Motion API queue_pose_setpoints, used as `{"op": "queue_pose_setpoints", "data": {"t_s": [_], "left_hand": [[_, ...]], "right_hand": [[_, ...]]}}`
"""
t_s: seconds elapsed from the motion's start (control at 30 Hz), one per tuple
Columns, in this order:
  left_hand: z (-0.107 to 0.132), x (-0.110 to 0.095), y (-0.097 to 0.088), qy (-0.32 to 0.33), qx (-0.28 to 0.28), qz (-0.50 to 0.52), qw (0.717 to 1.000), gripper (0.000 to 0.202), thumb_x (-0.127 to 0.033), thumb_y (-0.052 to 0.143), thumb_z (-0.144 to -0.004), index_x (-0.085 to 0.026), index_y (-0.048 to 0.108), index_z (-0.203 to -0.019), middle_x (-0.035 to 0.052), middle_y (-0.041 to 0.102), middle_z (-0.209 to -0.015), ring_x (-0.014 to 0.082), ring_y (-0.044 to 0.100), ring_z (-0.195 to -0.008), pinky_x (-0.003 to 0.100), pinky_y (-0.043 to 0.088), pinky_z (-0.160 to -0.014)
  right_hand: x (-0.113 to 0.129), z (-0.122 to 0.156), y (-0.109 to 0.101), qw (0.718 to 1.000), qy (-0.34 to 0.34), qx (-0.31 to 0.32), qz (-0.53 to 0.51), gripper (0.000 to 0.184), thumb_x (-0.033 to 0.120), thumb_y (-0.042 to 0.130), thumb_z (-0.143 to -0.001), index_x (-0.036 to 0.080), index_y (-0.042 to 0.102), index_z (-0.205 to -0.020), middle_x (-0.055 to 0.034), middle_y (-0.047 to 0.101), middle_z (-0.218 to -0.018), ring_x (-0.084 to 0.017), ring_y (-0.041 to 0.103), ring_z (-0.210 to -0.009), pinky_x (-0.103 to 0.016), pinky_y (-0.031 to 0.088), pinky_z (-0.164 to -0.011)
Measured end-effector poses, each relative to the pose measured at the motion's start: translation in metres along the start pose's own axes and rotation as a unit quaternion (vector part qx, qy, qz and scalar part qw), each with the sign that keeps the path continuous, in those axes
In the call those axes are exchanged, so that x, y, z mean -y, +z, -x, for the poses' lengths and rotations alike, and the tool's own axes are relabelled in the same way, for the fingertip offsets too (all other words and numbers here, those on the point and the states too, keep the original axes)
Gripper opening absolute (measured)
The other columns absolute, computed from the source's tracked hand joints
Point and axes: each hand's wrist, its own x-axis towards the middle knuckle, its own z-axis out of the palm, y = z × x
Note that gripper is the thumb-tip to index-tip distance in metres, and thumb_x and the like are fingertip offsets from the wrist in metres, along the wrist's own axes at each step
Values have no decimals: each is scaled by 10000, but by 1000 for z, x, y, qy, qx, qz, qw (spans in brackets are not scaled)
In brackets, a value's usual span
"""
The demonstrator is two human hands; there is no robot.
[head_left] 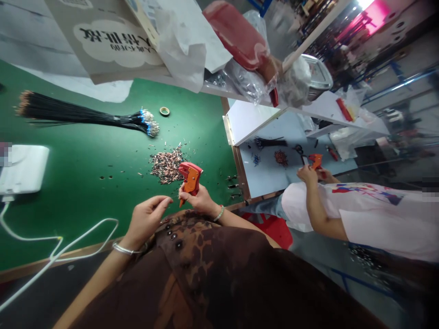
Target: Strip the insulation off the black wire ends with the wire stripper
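Note:
My right hand (202, 199) grips a red and orange wire stripper (191, 179) upright near the table's front edge. Just left of it, my left hand (147, 215) is closed, thumb against the fingers; anything pinched there is too small to make out. Beyond the stripper's head lies a heap of short wire scraps (167, 165) with coppery ends. Farther back on the left, a long bundle of black wires (85, 113) rests on the green tabletop (133, 151), its right end showing blue and silvery tips. A small roll of tape (164, 111) sits beside those tips.
A white power adapter (25, 169) with a white cable (30, 238) lies at left. Above the back hangs a shelf (219, 92) carrying papers, bags and a red object (236, 34). At right a co-worker (343, 205) holds a similar stripper (315, 160) over a bluish table (264, 176).

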Motion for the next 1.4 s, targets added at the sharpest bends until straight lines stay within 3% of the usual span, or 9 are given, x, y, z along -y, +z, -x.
{"op": "queue_pose_setpoints", "data": {"t_s": [0.2, 0.33, 0.5, 0.6, 0.73, 0.83, 0.9, 1.17, 1.4], "left_hand": [[14, 10, -34, -103, -113, -16, 988, 406, -556, 578, -755, -195, 733, -856, 32, 730, -805, 199, 629, -746, 264, 464, -644], [13, 9, -32, -98, -69, -2, 993, 420, -576, 598, -726, -194, 737, -828, 34, 732, -807, 198, 629, -748, 263, 461, -654], [5, 2, -17, -86, -40, 30, 995, 452, -593, 600, -736, -175, 735, -842, 45, 730, -812, 197, 635, -766, 257, 461, -645], [2, 2, -16, -92, -54, 36, 994, 462, -598, 614, -727, -169, 737, -847, 47, 729, -794, 197, 637, -761, 252, 463, -626], [-1, 2, -16, -78, -65, 46, 994, 448, -583, 628, -737, -165, 737, -853, 50, 737, -798, 197, 646, -757, 259, 482, -640], [-4, 1, -10, -52, -61, 60, 995, 418, -561, 644, -747, -165, 736, -845, 53, 748, -821, 194, 655, -748, 271, 502, -675], [-6, 0, -6, -36, -59, 55, 996, 403, -550, 647, -754, -167, 736, -847, 53, 752, -832, 192, 659, -744, 270, 507, -680], [-12, -10, 6, 70, -74, -44, 994, 367, -507, 576, -837, -178, 729, -893, 36, 743, -818, 164, 654, -690, 240, 489, -655], [-9, -25, 14, 210, -131, -167, 955, 300, -409, 515, -916, -194, 725, -899, 25, 742, -828, 136, 652, -668, 220, 444, -644]], "right_hand": [[-6, -8, -34, 987, -18, -151, 44, 306, 412, 667, -763, 173, 519, -883, -9, 580, -774, -138, 586, -707, -293, 527, -728], [-5, -20, -49, 978, -24, -127, 161, 292, 426, 609, -806, 170, 553, -935, -22, 609, -802, -145, 588, -698, -303, 520, -729], [-2, -31, -56, 936, -74, -139, 315, 287, 252, 584, -762, 159, 597, -1033, -66, 633, -985, -185, 602, -910, -346, 469, -909], [-9, -25, -61, 959, -13, -135, 248, 249, 239, 595, -732, 160, 595, -968, -49, 642, -935, -172, 606, -854, -342, 487, -878], [-25, 4, -58, 992, 110, -65, 1, 302, 238, 697, -652, 151, 550, -901, -18, 636, -827, -153, 611, -728, -347, 531, -782], [-31, 28, -52, 966, 178, 44, -183, 513, 216, 750, -630, 174, 507, -1080, -36, 671, -883, -197, 664, -799, -406, 531, -821], [-29, 38, -48, 952, 192, 75, -226, 640, 200, 772, -627, 191, 474, -1193, -49, 681, -947, -200, 672, -846, -404, 519, -855], [0, 36, -30, 972, 100, 124, -172, 600, 329, 801, -684, 146, 512, -1177, -70, 645, -950, -182, 644, -815, -343, 523, -766], [18, 30, -22, 991, -27, 123, -52, 559, 454, 702, -778, 134, 489, -1184, -102, 619, -981, -185, 623, -811, -374, 507, -818]]}}
